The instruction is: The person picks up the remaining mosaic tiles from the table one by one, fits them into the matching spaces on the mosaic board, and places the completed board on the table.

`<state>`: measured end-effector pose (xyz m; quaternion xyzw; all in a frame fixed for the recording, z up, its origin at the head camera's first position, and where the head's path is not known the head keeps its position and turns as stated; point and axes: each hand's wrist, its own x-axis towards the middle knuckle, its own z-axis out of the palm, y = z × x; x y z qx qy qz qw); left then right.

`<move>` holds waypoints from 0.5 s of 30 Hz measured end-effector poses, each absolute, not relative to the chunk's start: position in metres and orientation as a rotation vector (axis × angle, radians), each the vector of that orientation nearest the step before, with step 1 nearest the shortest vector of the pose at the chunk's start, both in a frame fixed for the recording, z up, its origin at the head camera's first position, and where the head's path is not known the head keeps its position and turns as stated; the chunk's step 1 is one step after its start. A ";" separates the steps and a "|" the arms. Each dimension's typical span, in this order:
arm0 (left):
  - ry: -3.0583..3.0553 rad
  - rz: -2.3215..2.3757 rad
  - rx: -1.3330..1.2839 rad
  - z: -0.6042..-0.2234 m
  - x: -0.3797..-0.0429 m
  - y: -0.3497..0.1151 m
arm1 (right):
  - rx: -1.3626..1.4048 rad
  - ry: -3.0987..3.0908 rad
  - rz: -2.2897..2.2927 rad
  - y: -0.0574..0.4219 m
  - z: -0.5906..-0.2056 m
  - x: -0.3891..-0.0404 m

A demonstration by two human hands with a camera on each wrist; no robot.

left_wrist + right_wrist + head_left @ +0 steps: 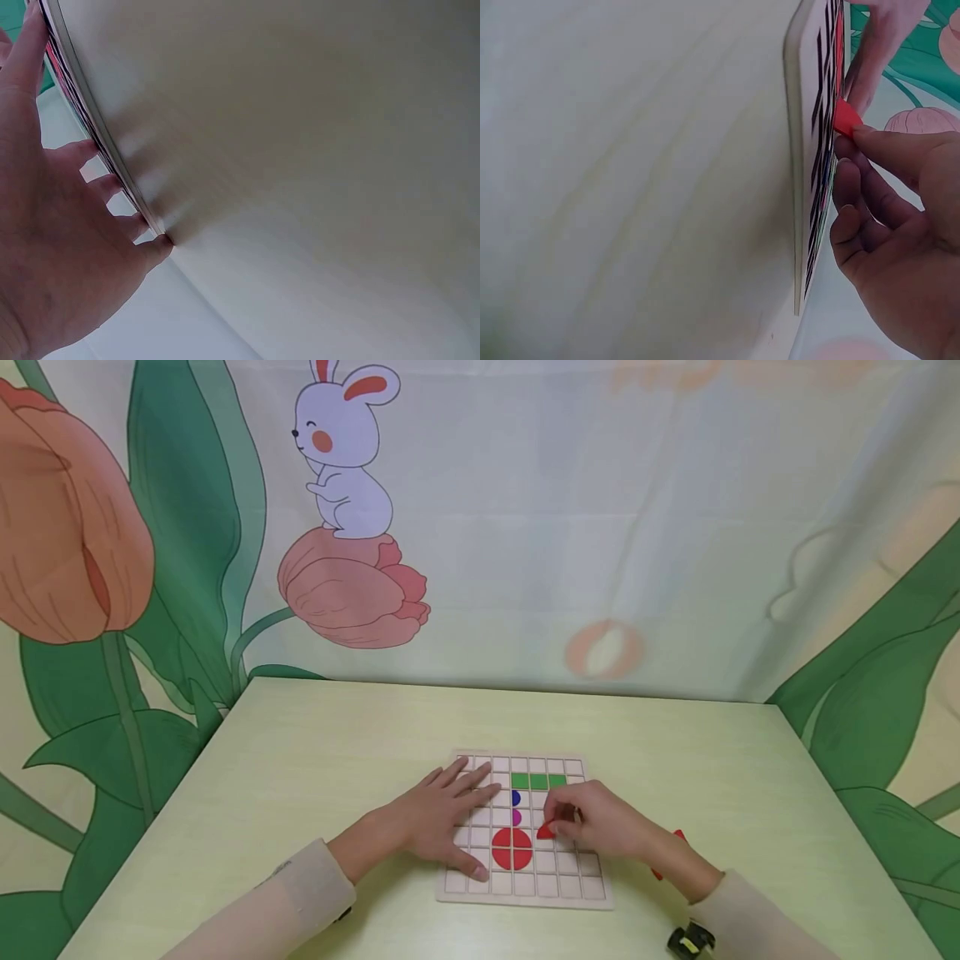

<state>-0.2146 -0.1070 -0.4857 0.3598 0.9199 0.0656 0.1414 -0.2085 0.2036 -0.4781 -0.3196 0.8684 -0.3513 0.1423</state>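
A wooden grid board point(525, 897) lies on the table, divided into small square cells. My left hand point(442, 814) rests spread over its left side, fingers straight, thumb near the lower edge. Between thumb and fingers, my right hand point(600, 822) pinches a red quarter-circle tile point(545, 832) just over the cells right of centre; the red tile point(847, 118) also shows in the right wrist view. Set in the board are a red circle point(502, 839) of quarter pieces, a row of green squares point(538, 782), a blue half-round piece point(515, 798) and a magenta one point(516, 817).
Another red piece point(679, 836) lies on the table, partly hidden under my right forearm. The pale table point(337, 718) reaches back to a hanging cloth point(510, 527) printed with tulips and a rabbit. A black strap device point(690, 939) sits at my right cuff.
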 end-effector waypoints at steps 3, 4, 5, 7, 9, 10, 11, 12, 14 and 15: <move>2.661 0.186 1.038 -0.486 -0.216 -0.106 | -0.937 2.513 -0.982 0.202 -0.478 -0.208; 2.661 0.184 1.038 -0.486 -0.216 -0.106 | -0.941 2.516 -0.971 0.202 -0.478 -0.208; 2.661 0.183 1.037 -0.486 -0.216 -0.106 | -0.943 2.518 -0.959 0.202 -0.478 -0.209; 2.659 0.185 1.036 -0.485 -0.216 -0.106 | -0.940 2.512 -0.940 0.202 -0.478 -0.209; 2.656 0.190 1.034 -0.485 -0.216 -0.105 | -0.939 2.507 -0.919 0.201 -0.478 -0.209; 2.655 0.191 1.034 -0.485 -0.215 -0.105 | -0.938 2.506 -0.907 0.201 -0.478 -0.208; 2.655 0.192 1.035 -0.485 -0.215 -0.105 | -0.938 2.509 -0.895 0.201 -0.477 -0.208; 2.655 0.193 1.035 -0.484 -0.215 -0.105 | -0.940 2.515 -0.875 0.200 -0.477 -0.208; 2.655 0.199 1.035 -0.484 -0.214 -0.105 | -0.950 2.539 -0.835 0.199 -0.476 -0.207; 2.654 0.202 1.035 -0.484 -0.214 -0.105 | -0.961 2.550 -0.820 0.198 -0.475 -0.206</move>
